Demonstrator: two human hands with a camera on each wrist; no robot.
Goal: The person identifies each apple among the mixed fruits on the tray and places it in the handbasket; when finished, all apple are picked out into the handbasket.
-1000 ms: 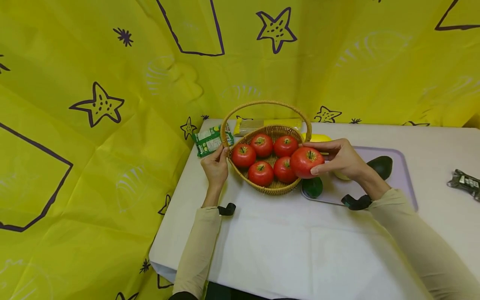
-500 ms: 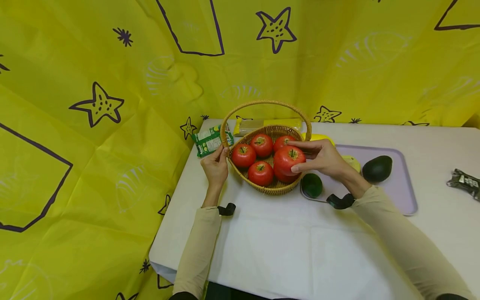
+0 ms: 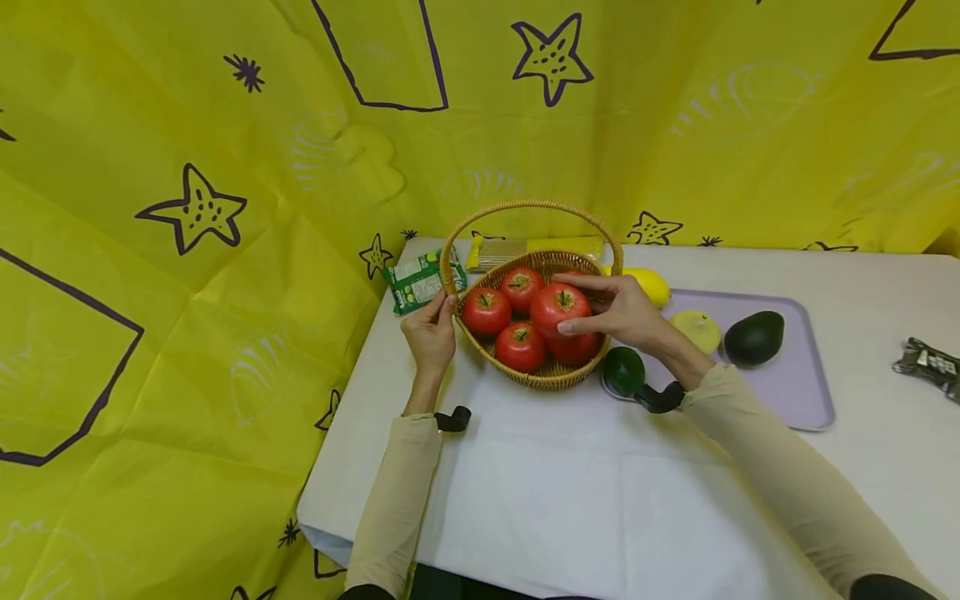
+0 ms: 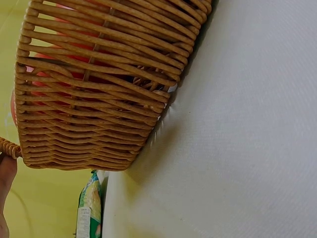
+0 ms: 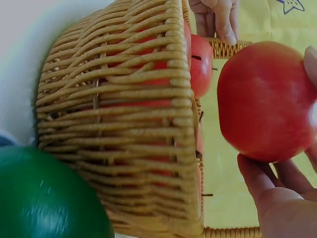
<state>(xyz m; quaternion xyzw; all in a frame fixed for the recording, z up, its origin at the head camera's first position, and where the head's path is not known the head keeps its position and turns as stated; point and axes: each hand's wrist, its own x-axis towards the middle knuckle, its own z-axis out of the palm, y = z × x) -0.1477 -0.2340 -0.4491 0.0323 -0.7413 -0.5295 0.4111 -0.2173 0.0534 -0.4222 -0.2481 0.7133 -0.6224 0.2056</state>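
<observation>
A wicker basket [image 3: 551, 382] with a tall arched handle holds several red apples [image 3: 487, 312] on the table. My left hand [image 3: 431, 337] pinches the foot of the handle at the basket's left side. Above the right part of the basket, my right hand [image 3: 626, 308] grips one red apple [image 3: 559, 307] between thumb and fingers. In the right wrist view that held apple [image 5: 267, 101] is over the rim, apart from the apples inside. It partly hides the apples beneath it in the head view. The left wrist view shows the woven side of the basket [image 4: 94, 99] standing on the cloth.
Right of the basket lies a lilac tray [image 3: 798, 400] with a dark avocado [image 3: 754, 338] and a pale yellow-green round fruit [image 3: 696, 331]. A green fruit [image 3: 623, 371] sits at its left corner. Behind are a lemon [image 3: 651, 286], a yellow pack [image 3: 536, 249] and a green packet [image 3: 416, 282].
My right hand has carried the held apple leftward, from the basket's right rim to over its inside. The left hand stays on the handle and the basket has not moved.
</observation>
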